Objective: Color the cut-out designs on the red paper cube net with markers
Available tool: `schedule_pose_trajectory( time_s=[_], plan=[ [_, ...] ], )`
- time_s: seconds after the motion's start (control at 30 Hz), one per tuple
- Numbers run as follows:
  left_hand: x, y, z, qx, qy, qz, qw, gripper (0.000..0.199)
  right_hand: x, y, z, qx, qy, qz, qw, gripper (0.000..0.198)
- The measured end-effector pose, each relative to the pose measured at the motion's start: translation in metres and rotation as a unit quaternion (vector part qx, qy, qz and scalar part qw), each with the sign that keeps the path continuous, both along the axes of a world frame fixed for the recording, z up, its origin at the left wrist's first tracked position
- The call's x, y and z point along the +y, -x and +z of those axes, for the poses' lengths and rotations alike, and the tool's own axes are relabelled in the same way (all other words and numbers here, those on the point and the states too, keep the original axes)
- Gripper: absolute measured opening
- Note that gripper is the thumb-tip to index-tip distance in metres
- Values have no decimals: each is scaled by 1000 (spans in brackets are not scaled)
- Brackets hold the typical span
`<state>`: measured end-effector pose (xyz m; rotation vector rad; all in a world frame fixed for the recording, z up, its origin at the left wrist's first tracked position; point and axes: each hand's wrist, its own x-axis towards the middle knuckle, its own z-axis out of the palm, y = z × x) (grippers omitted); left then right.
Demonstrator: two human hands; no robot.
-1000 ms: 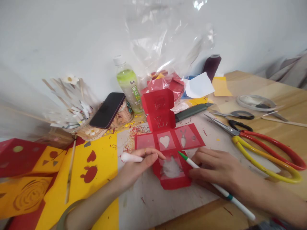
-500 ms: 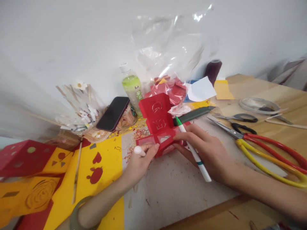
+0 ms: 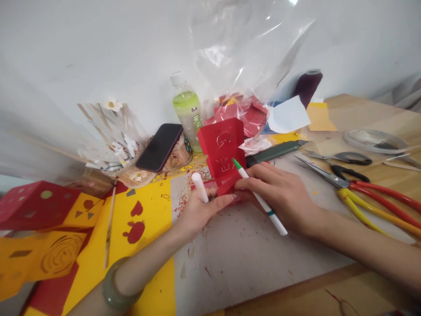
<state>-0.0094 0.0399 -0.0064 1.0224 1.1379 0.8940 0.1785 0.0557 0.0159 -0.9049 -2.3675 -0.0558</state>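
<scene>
Above the grey board (image 3: pixel 250 250), the left hand (image 3: pixel 197 215) clasped a white tube (image 3: pixel 198 185) and the right hand (image 3: pixel 284 193) pinched a green-tipped marker (image 3: pixel 261 201), both tucked aside, seemingly so that these grips could also steady the partly folded red paper box (image 3: pixel 212 142) between them.

At the centre of the frame, the left hand (image 3: pixel 200 215) grips a white plastic rod with a rounded end (image 3: pixel 198 184), and the right hand (image 3: pixel 284 193) grips a white marker with a green tip (image 3: pixel 263 202). Fingers of both touch the folded red paper piece (image 3: pixel 215 142), whose cut-out panels rise behind them. Left of upper centre, a black flat smartphone (image 3: pixel 160 147) tilts beside a clear plastic bottle of green drink (image 3: pixel 189 112); scissors with red and yellow handles (image 3: pixel 378 188) lie at right.
</scene>
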Motion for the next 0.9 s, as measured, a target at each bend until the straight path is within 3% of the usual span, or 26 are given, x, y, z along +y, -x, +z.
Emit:
schedule_pose_trajectory(
  time_s=[0.2, 0.63, 0.9],
  plan=[
    [-1, -3, 4, -16, 21, 38, 999, 47, 2, -4, -2, -4, 10, 4, 1000, 25],
    [-1, -3, 4, -24, 19, 40, 999, 47, 2, 3, -4, 5, -28, -25, 999, 20],
    [-2, -3, 4, 1, 41, 76, 996, 43, 0, 0, -4, 63, -29, -32, 997, 13]
  ],
)
